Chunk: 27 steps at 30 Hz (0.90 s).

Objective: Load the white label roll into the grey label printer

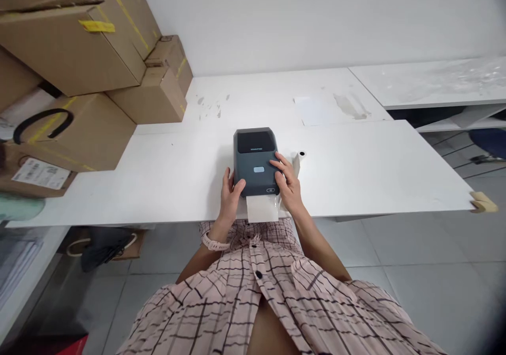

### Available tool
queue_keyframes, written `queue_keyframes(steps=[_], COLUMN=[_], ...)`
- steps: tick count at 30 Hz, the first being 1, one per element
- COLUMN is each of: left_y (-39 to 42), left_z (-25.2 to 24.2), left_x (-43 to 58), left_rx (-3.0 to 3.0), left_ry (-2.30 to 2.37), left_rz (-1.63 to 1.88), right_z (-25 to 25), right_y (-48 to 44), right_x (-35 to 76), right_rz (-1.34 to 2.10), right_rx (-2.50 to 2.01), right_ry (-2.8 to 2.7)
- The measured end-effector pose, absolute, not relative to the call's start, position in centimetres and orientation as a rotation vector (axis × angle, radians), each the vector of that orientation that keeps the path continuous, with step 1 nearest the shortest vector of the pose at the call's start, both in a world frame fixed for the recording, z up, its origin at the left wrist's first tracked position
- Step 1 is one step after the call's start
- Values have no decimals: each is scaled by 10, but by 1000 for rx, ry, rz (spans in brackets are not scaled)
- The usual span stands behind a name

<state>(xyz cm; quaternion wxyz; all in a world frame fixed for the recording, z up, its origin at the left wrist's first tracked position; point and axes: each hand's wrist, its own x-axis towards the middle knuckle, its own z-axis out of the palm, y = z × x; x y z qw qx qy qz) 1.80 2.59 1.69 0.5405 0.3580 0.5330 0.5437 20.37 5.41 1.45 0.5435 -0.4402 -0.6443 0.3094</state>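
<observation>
A dark grey-blue label printer (256, 157) stands on the white table near its front edge. From its front hangs a strip of white label paper (262, 208) that reaches past the table edge. My left hand (230, 195) clasps the printer's left side, thumb on the front corner and fingers down the side wall. My right hand (289, 184) wraps the right side, with its fingers on the top near the light button. Just right of that hand lies a small white paper roll (301, 155) with a dark core, partly unrolled.
Cardboard boxes (79, 44) with yellow tape are stacked on the table's left. A white paper sheet (310, 111) lies toward the back of the white table (356, 165). The table's right front corner carries a tan pad (484, 202). Clear plastic covers another table (446, 80) at right.
</observation>
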Motion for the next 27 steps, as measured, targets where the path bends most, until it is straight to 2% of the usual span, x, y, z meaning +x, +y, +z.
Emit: queue_keyframes(steps=[12, 19, 23, 27], left_y=[28, 24, -10, -33], left_z=[7, 7, -2, 1], left_x=[27, 24, 16, 17], left_rx=[914, 1028, 1134, 1090], left_ry=[1308, 1299, 1620, 1454], left_rz=[1351, 1361, 1332, 939], right_z=[1, 3, 11, 17], right_y=[52, 51, 53, 55], right_x=[197, 187, 184, 182], right_rz=[798, 506, 247, 127], right_rx=[-1070, -1071, -984, -915], right_ry=[-1463, -1487, -1564, -1586])
